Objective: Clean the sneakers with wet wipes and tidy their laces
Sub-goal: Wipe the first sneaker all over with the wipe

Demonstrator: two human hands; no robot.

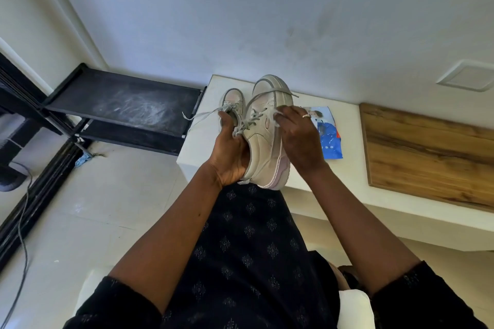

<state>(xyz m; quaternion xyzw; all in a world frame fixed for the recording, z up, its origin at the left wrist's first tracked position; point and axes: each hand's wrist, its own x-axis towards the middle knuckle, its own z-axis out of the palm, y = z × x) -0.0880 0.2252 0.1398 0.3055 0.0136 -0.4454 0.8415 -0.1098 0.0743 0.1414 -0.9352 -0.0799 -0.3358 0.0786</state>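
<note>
Holding one sneaker (263,139) up over the near edge of the table (203,141), toe pointing away, gripping it round the heel and inner side with the left hand (230,152). Pinching a grey lace (251,121) at the shoe's outer side with the right hand (299,139), fingers curled on the strand. Seeing no wipe in either hand, so judging this as the lace-tidying step, not the wiping. Probably needing next to draw the slack evenly through the eyelets while bracing the shoe against the pull, then tying or tucking the loose ends. Noting the second sneaker (234,100) standing on the table just behind and to the left, laces loose. Noting a blue pack of wipes (330,141) lying beyond the right hand, partly hidden by it, with a wooden board (427,152) farther right and a black shelf (125,104) off to the left.
</note>
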